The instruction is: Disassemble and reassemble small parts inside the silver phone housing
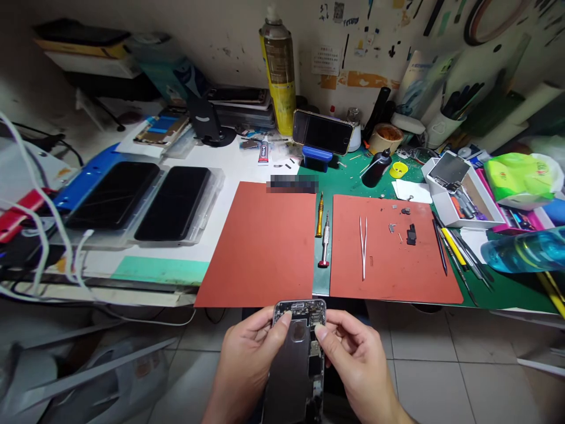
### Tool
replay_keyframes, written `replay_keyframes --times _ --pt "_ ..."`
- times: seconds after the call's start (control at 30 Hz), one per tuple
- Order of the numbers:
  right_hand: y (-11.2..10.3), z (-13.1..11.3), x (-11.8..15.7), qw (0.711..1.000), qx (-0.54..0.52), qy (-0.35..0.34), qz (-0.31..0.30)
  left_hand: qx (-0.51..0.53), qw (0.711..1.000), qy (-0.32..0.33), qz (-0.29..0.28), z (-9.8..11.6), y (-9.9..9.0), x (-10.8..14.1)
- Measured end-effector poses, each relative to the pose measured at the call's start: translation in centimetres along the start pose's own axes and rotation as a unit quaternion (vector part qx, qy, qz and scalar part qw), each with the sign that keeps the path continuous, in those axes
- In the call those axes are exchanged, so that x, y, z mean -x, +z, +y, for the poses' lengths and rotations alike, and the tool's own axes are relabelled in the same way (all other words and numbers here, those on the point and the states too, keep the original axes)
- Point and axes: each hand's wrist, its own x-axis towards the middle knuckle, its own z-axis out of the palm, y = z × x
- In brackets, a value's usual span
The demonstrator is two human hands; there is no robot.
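An opened smartphone (289, 368), its battery and circuit parts exposed, is held between my two hands below the table's front edge. My left hand (251, 353) grips its left side, the thumb pressing on the upper left of the inside. On the opposite side my right hand (359, 359) closes round the frame, with the thumb on the parts near the upper right edge. Beyond the phone lie two red-brown mats (269, 241). White tweezers (363, 247) and several small loose parts, among them a black module (411, 234), rest on the right-hand mat (348, 282).
Between the mats lie a gold screwdriver (319, 215) and a silver one (325, 241). Two dark phones (174, 203) sit on clear cases at left. A propped phone (322, 131), spray can (279, 76), white parts box (477, 215) and blue bottle (521, 250) stand around.
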Motion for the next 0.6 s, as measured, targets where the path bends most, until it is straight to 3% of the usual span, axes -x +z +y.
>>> replay_keyframes --times 0.33,0.6 --pt "0.0 0.0 0.2 1.000 0.020 0.011 0.011 -0.013 1.000 0.008 -0.010 -0.6 -0.3 -0.2" --pt "-0.4 0.5 0.1 0.999 0.021 0.022 -0.016 -0.042 0.999 0.019 -0.022 -1.3 -0.8 -0.7"
